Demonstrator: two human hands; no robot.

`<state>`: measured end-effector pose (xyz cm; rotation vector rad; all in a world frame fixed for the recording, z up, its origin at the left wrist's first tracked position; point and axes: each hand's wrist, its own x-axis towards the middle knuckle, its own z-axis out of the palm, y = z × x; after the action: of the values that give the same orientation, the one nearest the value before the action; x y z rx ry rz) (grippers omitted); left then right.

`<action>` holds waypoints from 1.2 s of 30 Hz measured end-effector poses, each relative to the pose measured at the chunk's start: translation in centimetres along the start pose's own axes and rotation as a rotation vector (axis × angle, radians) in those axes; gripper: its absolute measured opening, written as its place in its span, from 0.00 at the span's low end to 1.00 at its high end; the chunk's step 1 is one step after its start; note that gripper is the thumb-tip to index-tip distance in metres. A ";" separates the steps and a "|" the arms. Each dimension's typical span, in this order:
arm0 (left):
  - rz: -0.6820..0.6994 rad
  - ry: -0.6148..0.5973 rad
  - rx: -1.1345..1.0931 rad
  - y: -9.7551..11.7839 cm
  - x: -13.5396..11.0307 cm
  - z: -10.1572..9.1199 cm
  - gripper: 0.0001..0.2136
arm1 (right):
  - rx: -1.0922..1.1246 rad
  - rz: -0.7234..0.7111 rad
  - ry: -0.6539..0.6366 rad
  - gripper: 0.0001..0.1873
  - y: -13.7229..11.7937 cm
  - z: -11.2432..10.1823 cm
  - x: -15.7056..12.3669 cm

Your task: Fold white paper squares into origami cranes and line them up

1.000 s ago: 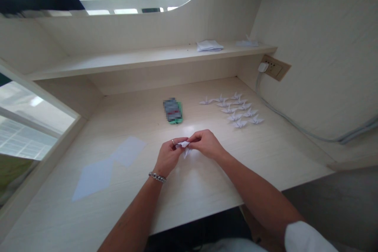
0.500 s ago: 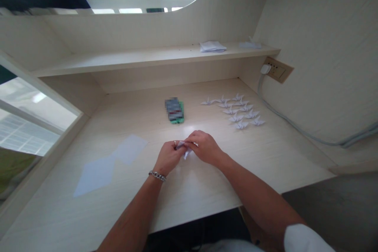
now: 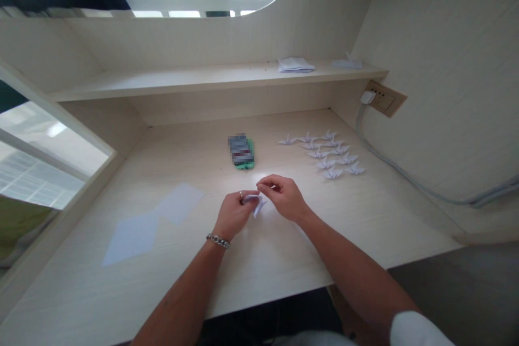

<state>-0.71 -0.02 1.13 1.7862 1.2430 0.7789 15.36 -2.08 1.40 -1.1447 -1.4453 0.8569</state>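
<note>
My left hand (image 3: 234, 213), with a ring and a wrist chain, pinches a small half-folded white paper piece (image 3: 255, 203) just above the pale wooden desk (image 3: 259, 259). My right hand (image 3: 284, 195) is beside it on the right, its fingers curled and pinched at the top of the same paper. Most of the paper is hidden between the fingers.
Several finished white paper cranes (image 3: 328, 151) lie in rows at the back right. A green phone (image 3: 242, 151) lies behind my hands. Two flat paper squares (image 3: 154, 221) rest at the left. Folded paper (image 3: 295, 65) sits on the shelf; a cable (image 3: 405, 173) runs from the wall socket (image 3: 383, 98).
My right hand has lifted slightly and drawn a little away from the left, its fingertips now pinched at the paper's upper edge. The left hand keeps its hold.
</note>
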 end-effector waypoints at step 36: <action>0.153 0.239 -0.306 -0.2 -0.5 0.6 0.09 | 0.462 0.232 0.070 0.10 1.3 0.8 0.6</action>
<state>-0.44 -0.61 0.62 1.5826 1.0748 1.2308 14.83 -1.04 0.19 -0.9839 -0.9953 1.2262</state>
